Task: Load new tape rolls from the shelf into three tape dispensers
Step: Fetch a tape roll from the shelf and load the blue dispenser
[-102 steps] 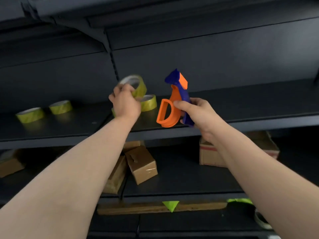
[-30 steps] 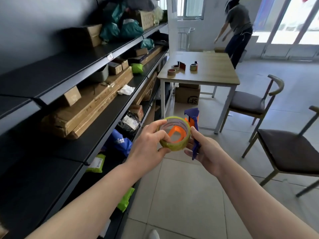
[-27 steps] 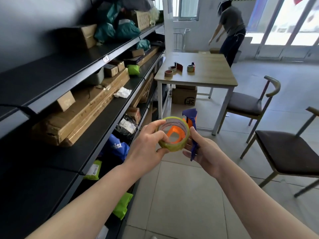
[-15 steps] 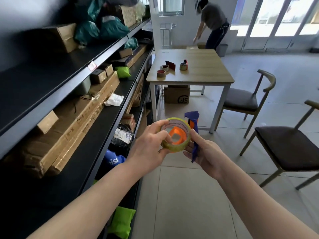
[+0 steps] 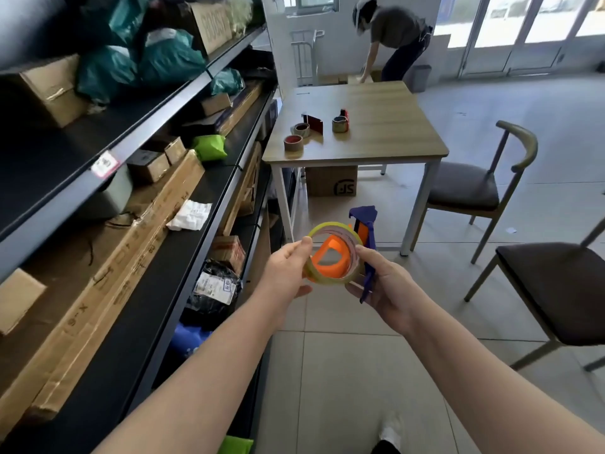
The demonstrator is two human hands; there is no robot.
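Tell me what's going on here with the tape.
A person standing beside the shelving holds a yellow tape roll in the left hand and a blue and orange tape dispenser in the right hand. The roll is held over the dispenser's orange hub, which shows through its core; whether it is fully seated is unclear. Ahead, a table holds more rolls. A second person bends over boxes at the back.

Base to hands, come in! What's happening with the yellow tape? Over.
Left hand grips tape roll. Right hand holds dispenser, thumb on the roll. Roll ringed round the orange hub, not clearly seated. Nothing blocking.
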